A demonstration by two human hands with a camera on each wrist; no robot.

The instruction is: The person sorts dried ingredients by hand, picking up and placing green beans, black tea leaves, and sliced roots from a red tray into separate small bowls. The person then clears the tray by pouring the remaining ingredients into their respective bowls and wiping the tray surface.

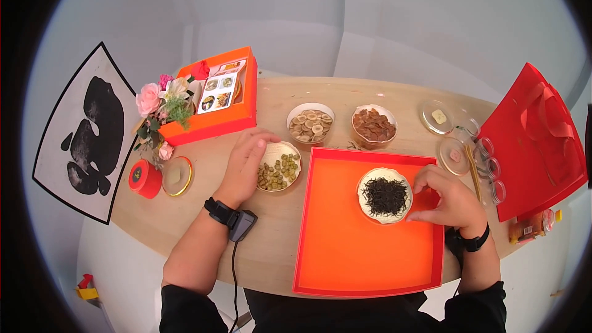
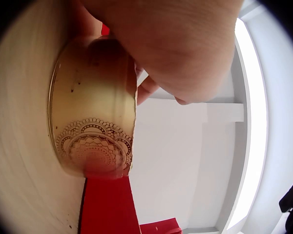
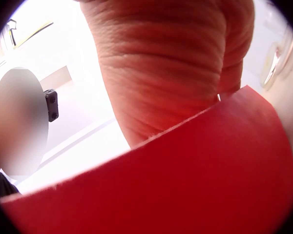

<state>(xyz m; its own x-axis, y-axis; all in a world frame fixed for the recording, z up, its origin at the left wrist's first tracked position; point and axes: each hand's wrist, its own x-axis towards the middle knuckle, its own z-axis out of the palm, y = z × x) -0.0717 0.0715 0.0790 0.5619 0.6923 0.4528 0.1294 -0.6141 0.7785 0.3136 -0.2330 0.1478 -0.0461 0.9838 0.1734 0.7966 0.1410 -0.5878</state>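
Observation:
My left hand (image 1: 246, 163) lies along the left and far side of a clear bowl (image 2: 95, 107) with a lacy printed pattern, its fingers fairly straight at the rim. Green dried pieces (image 1: 277, 173) fill part of this bowl, which stands on the table. On the right, a pale-lined bowl (image 1: 365, 208) of black dried shreds (image 1: 386, 196) sits inside a shallow orange tray (image 1: 345, 253). My right hand (image 1: 453, 200) is beside that bowl, thumb and fingers spread in a wide curve with the fingertips right at the rim. The tray's red wall hides the bowl in the right wrist view.
Bowls of pale dried slices (image 1: 311, 125) and brown dried pieces (image 1: 374, 125) stand behind the tray. Left are an orange box (image 1: 213, 123) with flowers, and a red canister (image 1: 145, 179). Right are small clear dishes (image 1: 454, 156), wooden tongs (image 1: 473, 169) and a red bag (image 1: 535, 148).

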